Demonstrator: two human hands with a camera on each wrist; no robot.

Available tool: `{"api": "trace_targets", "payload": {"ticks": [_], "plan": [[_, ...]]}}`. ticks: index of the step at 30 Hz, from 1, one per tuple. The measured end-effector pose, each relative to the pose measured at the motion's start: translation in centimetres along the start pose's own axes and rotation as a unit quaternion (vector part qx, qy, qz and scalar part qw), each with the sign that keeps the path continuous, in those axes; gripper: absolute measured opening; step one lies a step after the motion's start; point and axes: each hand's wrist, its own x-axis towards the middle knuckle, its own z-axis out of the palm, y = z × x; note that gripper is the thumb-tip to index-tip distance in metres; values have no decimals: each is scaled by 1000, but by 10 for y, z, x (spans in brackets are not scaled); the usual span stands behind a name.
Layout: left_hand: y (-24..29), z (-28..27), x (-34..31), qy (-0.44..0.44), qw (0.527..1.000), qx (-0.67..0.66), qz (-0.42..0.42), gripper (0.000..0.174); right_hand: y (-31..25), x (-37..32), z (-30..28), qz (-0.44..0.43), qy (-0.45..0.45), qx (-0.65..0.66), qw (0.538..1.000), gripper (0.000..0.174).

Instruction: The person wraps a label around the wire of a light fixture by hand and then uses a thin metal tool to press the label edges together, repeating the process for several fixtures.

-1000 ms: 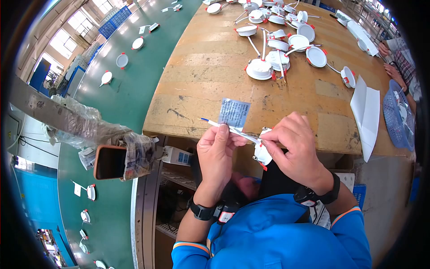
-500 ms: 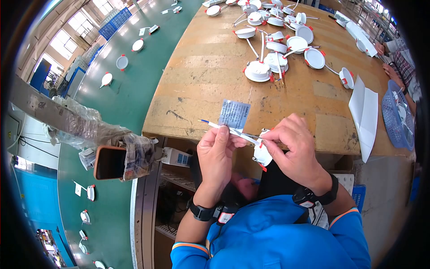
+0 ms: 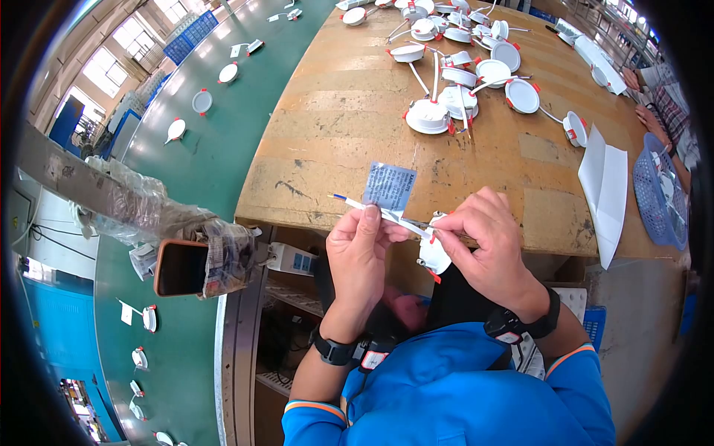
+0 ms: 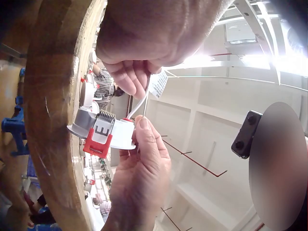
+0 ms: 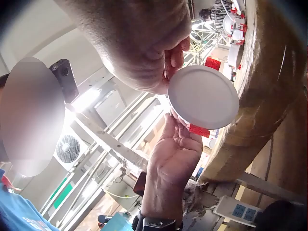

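Observation:
A small round white downlight (image 3: 433, 256) with red clip ends is pinched by my right hand (image 3: 487, 241) just beyond the table's near edge. Its flat white face (image 5: 203, 96) fills the middle of the right wrist view. My left hand (image 3: 362, 249) grips its white cable (image 3: 401, 223) between thumb and fingers, with the cable's bare wire ends (image 3: 338, 198) sticking out to the left. A silvery printed label (image 3: 389, 187) stands up from the cable at the left fingertips. In the left wrist view a spring clip (image 4: 105, 122) marked E shows on the downlight's side.
Many more downlights (image 3: 429, 117) with cables lie on the wooden table (image 3: 320, 141). White paper (image 3: 604, 197) and a blue basket (image 3: 662, 193) sit at the right. A phone (image 3: 182, 269) hangs on a wrapped arm beside the green belt (image 3: 186, 186). Another person's hands (image 3: 651, 111) rest at far right.

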Motion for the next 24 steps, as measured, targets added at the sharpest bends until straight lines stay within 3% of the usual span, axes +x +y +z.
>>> {"api": "trace_targets", "payload": {"ticks": [7,13,24], "plan": [[1,1,0,10,1000,-1,2,20,0,0,1,-10,-7,-19,1000,12],[3,8,-1,0,999,30,14,19,-6,3,0,-67,-8,-117,991,12],[11,25,1,-15,991,103,80,16,-1,7,9,-72,86,-24,993,12]]}}
